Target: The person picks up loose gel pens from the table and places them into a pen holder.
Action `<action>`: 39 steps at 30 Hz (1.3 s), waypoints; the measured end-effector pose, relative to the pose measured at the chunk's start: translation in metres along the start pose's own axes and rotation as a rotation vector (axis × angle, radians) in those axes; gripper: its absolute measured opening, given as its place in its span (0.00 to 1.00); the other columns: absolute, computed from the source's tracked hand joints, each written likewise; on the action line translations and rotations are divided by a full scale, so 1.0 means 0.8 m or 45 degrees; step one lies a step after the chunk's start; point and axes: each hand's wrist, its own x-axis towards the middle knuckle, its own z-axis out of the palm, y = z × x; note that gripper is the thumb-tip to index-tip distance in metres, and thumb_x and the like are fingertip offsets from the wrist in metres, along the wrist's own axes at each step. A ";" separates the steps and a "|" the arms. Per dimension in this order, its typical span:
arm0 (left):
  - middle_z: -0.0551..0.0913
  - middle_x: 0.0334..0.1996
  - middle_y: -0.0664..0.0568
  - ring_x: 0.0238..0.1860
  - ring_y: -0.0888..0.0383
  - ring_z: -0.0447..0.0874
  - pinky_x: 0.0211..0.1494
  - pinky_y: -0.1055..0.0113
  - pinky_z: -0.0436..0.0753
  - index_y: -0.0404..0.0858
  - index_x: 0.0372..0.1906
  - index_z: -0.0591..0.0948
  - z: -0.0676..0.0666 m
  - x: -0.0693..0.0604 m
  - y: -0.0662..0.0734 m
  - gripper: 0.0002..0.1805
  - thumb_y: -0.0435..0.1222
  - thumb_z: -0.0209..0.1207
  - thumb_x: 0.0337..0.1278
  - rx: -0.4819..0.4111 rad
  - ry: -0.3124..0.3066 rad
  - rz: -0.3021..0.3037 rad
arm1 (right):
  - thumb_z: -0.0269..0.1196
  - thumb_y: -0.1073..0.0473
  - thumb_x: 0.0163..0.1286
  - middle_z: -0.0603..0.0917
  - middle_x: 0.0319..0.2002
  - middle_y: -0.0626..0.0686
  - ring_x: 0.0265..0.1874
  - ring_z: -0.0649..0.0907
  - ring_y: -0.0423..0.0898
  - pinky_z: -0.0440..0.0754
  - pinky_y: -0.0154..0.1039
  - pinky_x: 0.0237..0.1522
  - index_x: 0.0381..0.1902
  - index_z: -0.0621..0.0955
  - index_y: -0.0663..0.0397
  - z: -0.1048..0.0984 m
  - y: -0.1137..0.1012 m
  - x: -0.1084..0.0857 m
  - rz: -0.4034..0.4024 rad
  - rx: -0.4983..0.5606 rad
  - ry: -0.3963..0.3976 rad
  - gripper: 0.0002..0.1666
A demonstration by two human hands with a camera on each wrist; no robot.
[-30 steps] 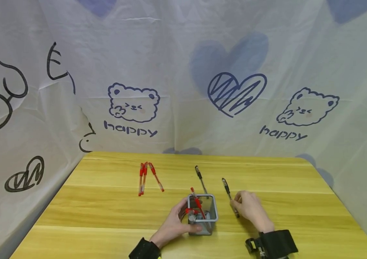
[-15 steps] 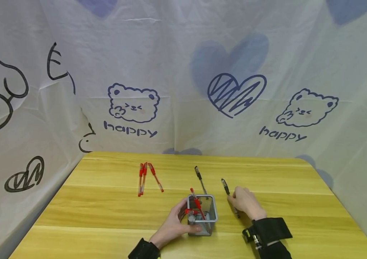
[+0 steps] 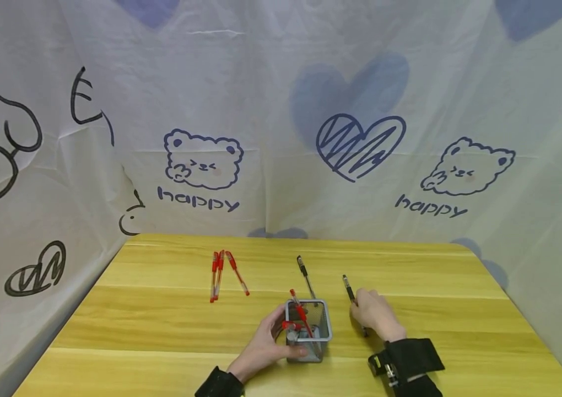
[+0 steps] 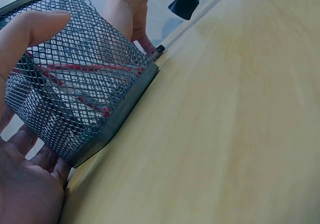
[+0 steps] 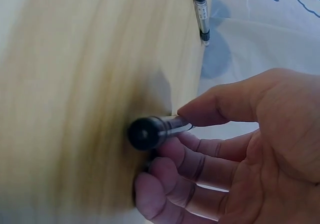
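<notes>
My left hand grips a square wire-mesh pen holder from its left side, thumb in front and fingers behind. It stands on the table with a few red pens inside, also visible through the mesh in the left wrist view. To the right of the holder, my right hand pinches a black-capped pen around its middle. In the right wrist view the pen's dark end faces the camera, between thumb and fingers. Another black pen lies behind the holder, its lower end partly hidden by the rim.
Three red pens lie at the back left of the wooden table. A white cloth with drawn bears and hearts hangs behind the table's far edge and along its sides.
My right hand has shifted slightly left and up along the black pen and its fingers have closed on it. The pen has turned a little. The left hand and holder have stayed put.
</notes>
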 end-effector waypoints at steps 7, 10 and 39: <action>0.75 0.68 0.42 0.74 0.45 0.65 0.81 0.39 0.57 0.42 0.74 0.66 0.000 0.000 0.000 0.46 0.32 0.73 0.47 -0.001 0.000 0.001 | 0.53 0.64 0.74 0.60 0.14 0.47 0.13 0.61 0.42 0.57 0.33 0.20 0.21 0.68 0.51 0.002 0.004 -0.007 -0.013 0.062 0.024 0.18; 0.75 0.68 0.43 0.75 0.44 0.65 0.81 0.39 0.57 0.42 0.74 0.66 0.000 0.000 -0.001 0.46 0.32 0.73 0.47 0.002 0.000 0.000 | 0.52 0.64 0.74 0.64 0.16 0.49 0.15 0.64 0.43 0.59 0.34 0.21 0.25 0.69 0.53 0.003 0.006 -0.010 -0.019 0.083 0.039 0.14; 0.76 0.67 0.41 0.72 0.48 0.69 0.81 0.42 0.60 0.44 0.74 0.67 0.000 0.001 -0.001 0.46 0.32 0.73 0.47 0.009 0.006 0.004 | 0.52 0.63 0.73 0.77 0.24 0.52 0.19 0.71 0.44 0.65 0.33 0.21 0.48 0.79 0.69 0.012 0.024 -0.015 -0.005 0.346 0.152 0.14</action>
